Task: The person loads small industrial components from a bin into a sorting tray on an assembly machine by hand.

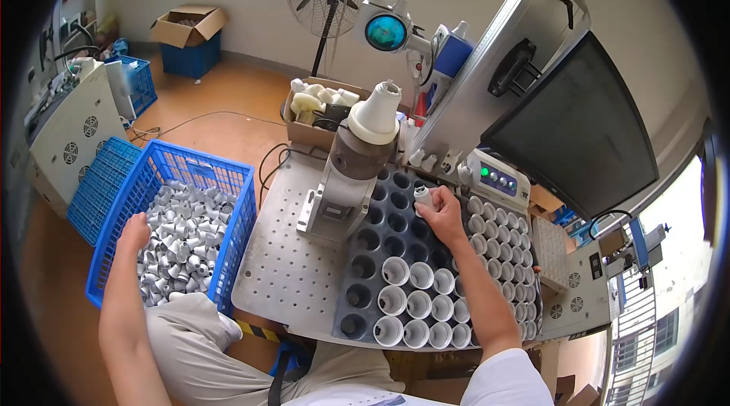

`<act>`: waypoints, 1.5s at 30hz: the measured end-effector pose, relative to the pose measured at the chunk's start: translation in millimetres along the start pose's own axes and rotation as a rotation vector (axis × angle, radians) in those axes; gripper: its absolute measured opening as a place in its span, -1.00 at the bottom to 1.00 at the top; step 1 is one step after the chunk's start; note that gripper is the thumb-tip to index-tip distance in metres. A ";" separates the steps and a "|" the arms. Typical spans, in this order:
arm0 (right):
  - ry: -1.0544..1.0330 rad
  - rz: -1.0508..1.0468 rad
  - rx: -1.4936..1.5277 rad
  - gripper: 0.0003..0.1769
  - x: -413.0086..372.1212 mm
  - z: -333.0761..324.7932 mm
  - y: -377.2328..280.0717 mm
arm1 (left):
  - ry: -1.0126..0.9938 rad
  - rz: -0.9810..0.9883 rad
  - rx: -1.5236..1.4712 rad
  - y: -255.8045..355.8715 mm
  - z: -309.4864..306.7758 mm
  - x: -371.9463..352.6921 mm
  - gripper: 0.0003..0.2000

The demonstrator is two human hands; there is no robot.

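Observation:
My right hand (443,216) is closed around a white cone-shaped plastic housing (423,198), its narrow end upward, above the dark tray (418,252). Open-topped white cups (395,271) stand in rows in the near and right holes of that tray; several holes at its left and back hold none. My left hand (135,231) is at the left side of the blue plastic basket (245,197), over a heap of loose white housings (182,235). Its fingers are mostly hidden behind the back of the hand.
A perforated metal plate (277,269) carries a grey fixture (342,185) with a white cone (376,113) on top. Behind the tray are a control box (498,178), a machine column (487,64) and a dark monitor (578,125). A cardboard box (304,132) sits at the back.

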State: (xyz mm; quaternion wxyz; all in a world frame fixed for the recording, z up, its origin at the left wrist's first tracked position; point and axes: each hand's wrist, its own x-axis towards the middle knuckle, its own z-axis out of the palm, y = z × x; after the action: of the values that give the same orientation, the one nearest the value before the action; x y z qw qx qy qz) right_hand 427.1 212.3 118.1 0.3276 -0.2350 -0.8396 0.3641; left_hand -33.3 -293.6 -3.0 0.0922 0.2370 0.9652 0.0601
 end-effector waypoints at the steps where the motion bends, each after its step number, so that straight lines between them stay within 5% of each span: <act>1: -0.014 0.064 -0.017 -0.72 -1.5 -1.3 -8.0 | 0.008 0.011 -0.004 5.3 0.5 -1.6 -0.76; 18: -0.024 0.074 0.044 -0.68 -1.4 -5.5 0.0 | 0.027 0.162 0.119 46.3 12.7 12.8 -0.78; 45: -0.006 0.058 0.053 -0.64 -0.3 -3.1 5.5 | -0.061 0.128 0.136 56.2 5.3 12.8 -0.74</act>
State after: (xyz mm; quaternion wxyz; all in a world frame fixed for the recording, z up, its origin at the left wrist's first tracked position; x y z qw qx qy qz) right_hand 430.4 217.0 115.4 0.3206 -0.2493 -0.8235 0.3961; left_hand -18.3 -237.8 -1.1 0.1012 0.3056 0.9467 -0.0073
